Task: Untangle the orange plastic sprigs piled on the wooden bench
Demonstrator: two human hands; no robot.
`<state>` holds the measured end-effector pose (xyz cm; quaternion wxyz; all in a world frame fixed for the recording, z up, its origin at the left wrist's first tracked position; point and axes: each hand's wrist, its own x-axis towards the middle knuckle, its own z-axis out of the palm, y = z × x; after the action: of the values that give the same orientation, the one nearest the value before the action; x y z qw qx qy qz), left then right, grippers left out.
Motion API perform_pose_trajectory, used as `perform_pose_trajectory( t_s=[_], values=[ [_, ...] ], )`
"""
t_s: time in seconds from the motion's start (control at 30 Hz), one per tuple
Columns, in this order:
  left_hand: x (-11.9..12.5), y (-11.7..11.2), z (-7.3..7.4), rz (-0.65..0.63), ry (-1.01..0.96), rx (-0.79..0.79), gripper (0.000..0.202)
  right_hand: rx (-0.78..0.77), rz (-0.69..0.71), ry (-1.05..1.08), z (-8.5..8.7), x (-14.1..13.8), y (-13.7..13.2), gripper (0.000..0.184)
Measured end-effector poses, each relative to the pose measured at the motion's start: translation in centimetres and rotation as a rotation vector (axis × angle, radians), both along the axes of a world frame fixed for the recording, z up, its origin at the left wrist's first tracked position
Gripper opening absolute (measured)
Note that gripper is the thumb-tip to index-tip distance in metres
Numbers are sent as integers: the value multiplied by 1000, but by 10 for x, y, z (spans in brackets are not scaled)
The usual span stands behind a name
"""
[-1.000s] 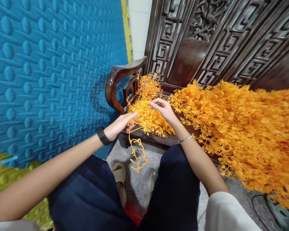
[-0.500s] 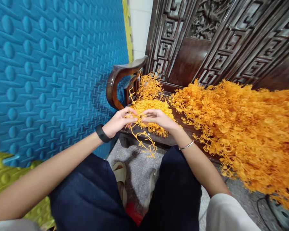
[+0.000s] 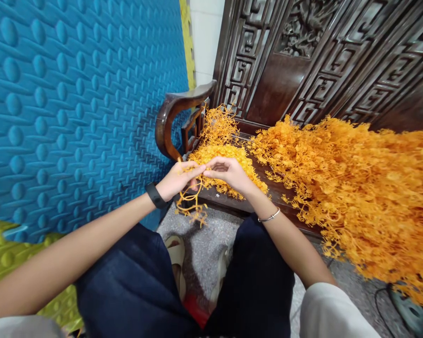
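My left hand (image 3: pixel 181 180) is closed around a thin, branching orange plastic sprig (image 3: pixel 197 215), whose looping stems hang below the fingers. My right hand (image 3: pixel 230 174) is pinched, its fingertips meeting those of the left. A speck of yellow shows there, too small to make out. Directly behind the hands lies a low pile of small yellow-orange plastic pieces (image 3: pixel 229 152) on the dark wooden bench (image 3: pixel 232 203). Looser orange branching sprigs (image 3: pixel 218 124) stand at the back of that pile.
To the right, a large heap of orange plastic flower sprigs (image 3: pixel 359 188) covers the bench and overhangs its front. A curved wooden armrest (image 3: pixel 165 124) rises at the left, beside a blue textured foam mat (image 3: pixel 74 117). The carved backrest (image 3: pixel 278 87) stands behind.
The sprig has swung left and now hangs beneath my left hand. My left hand has shifted slightly right, its fingertips now meeting the right hand's.
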<state>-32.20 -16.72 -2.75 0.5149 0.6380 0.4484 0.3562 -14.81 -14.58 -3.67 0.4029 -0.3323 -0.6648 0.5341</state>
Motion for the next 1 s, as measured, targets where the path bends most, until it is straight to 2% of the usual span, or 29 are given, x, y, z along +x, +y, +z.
perform_pose_trajectory(
  t_s=[0.13,0.27,0.43,0.47,0.53,0.63,0.7,0.8,1.0],
  values=[
    [1,-1,4,24,8,78,33,-13,-67,17,1,4,5,19],
    [5,1,5,-24,-63,16,33,-58,-130,68,-3,1,10,20],
    [16,6,-2,121,-229,30,29,-25,-250,118,-11,-15,18,17],
    [17,6,-3,150,-255,33,29,-1,-299,125,-12,-14,22,14],
    [15,2,-3,186,-279,36,31,38,-481,159,-13,-1,36,11],
    [5,-5,2,214,-275,60,30,74,-832,221,-13,39,62,12],
    [-3,-7,4,237,-275,75,27,192,-908,151,-15,68,78,6],
    [-10,-4,5,224,-271,45,24,311,-915,-36,-23,94,91,11],
    [-6,-5,8,150,-296,-98,29,203,-840,-215,-37,96,101,13]
  ],
)
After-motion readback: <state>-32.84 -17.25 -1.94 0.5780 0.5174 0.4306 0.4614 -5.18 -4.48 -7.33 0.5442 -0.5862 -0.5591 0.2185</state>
